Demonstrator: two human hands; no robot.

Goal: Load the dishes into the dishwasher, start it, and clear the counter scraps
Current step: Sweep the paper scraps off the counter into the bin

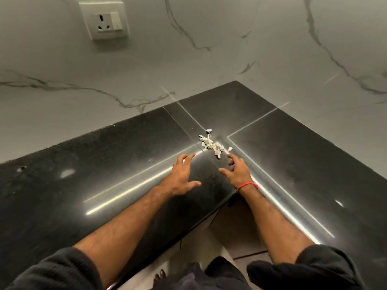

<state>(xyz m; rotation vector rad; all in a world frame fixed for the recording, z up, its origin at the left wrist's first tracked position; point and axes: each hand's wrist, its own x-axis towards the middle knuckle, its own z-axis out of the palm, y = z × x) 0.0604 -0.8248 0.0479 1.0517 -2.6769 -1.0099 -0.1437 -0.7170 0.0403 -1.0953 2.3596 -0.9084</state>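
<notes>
A small pile of pale scraps point(211, 144) lies on the black stone counter point(104, 164), near its inner corner. My left hand point(182, 176) hovers just short of the pile on its left, fingers spread and relaxed, holding nothing. My right hand point(236, 171), with a red thread at the wrist, is on the pile's right side with its fingers loosely bent toward the scraps, also holding nothing. One stray scrap point(230, 149) lies just beyond the right fingertips. No dishes or dishwasher are in view.
The counter forms an L against white marble walls point(209, 59). A wall socket point(104, 19) sits high on the left wall. The counter's front edge drops to the floor point(236, 233) between my arms, where a bare foot point(160, 277) shows.
</notes>
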